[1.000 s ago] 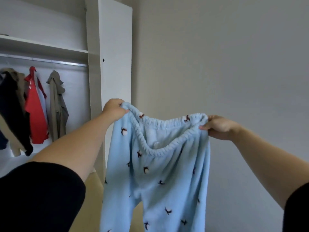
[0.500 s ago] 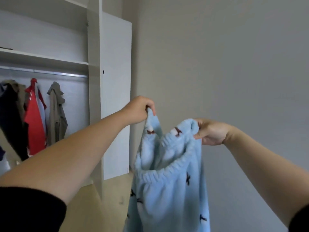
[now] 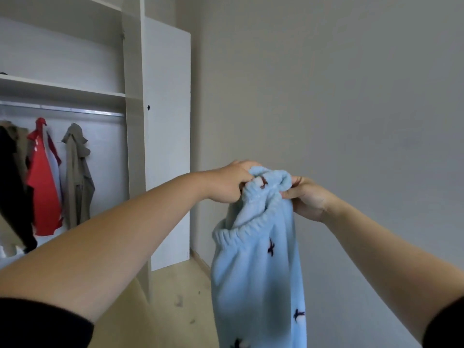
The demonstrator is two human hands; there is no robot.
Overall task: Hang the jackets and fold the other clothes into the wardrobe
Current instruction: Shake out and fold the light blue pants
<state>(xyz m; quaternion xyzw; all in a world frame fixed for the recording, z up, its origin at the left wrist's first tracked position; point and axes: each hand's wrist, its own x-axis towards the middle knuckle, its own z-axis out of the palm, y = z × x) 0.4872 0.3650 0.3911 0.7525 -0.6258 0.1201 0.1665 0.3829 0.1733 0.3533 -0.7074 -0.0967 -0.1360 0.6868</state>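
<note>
A pair of light blue fleece trousers [image 3: 258, 270] with small dark bird prints hangs in front of me, folded lengthwise so the two ends of the elastic waistband meet at the top. My left hand [image 3: 229, 182] grips one end of the waistband. My right hand [image 3: 306, 197] pinches the other end right beside it. Both hands are held out at chest height in front of the grey wall. The trouser legs run out of view below.
The open white wardrobe [image 3: 134, 136] stands at the left, with a shelf [image 3: 62, 90] above a metal rail [image 3: 62, 109]. On the rail hang a black garment [image 3: 11, 187], a red jacket [image 3: 44, 182] and an olive jacket [image 3: 77, 177]. Wooden floor [image 3: 175, 297] lies below.
My two hands have come together, closing the spread waistband and folding the trousers in half lengthwise. The view has tilted slightly upward.
</note>
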